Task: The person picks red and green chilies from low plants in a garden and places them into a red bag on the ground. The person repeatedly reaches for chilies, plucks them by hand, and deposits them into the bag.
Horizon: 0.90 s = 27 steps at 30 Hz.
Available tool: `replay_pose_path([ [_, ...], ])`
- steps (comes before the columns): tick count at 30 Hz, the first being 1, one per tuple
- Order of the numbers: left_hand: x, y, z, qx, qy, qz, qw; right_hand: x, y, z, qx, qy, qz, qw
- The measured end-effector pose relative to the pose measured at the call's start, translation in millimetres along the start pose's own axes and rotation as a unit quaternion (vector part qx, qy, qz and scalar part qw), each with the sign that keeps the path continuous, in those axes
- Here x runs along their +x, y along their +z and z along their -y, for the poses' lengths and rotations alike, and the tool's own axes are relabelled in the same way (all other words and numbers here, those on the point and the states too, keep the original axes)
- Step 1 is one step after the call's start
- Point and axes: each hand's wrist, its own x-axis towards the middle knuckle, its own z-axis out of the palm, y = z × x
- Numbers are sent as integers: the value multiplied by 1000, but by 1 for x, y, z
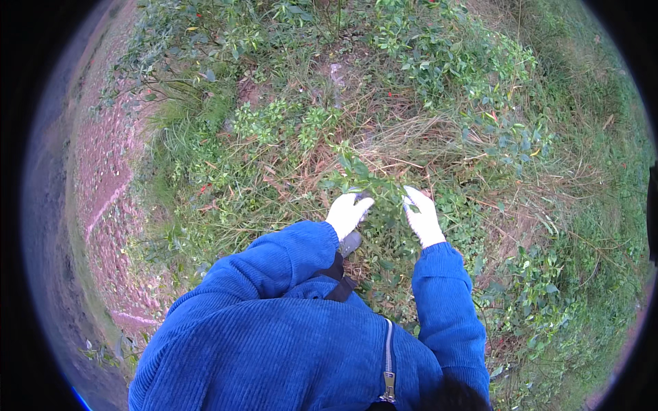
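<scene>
between left hand [348, 212] and right hand [422, 216], a leafy sprig [373, 183].

Leafy shrub [367, 181] at centre, with the left hand [348, 214] at its near-left and the right hand [423, 218] at its near-right; paved path [103, 185] far left; grass [582, 226] right.

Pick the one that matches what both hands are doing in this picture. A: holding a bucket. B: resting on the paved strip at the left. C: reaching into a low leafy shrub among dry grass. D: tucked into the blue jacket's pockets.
C: the left hand and the right hand, both in white gloves, are up against the green leaves of the low shrub, away from the paved strip.
</scene>
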Motion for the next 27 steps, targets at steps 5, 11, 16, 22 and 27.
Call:
replay_pose_path([
  [5, 4, 6, 2, 220, 73, 12, 973, -2, 10, -6, 5, 16, 25, 1000],
  [11, 12, 10, 2, 128, 100, 64, 985, 0, 19, -35, 60, 48, 1, 997],
  [16, 15, -9, -14, -261, -155, 306, 902, 2, 18, -36, 89, 83, 9, 992],
  [22, -3, -26, -11, -349, -83, 420, 833, -3, -4, -19, 71, -10, -58, 996],
  [27, -29, -25, -15, -407, -80, 351, 840, 12, -5, -23, 274, 94, -106, 951],
])
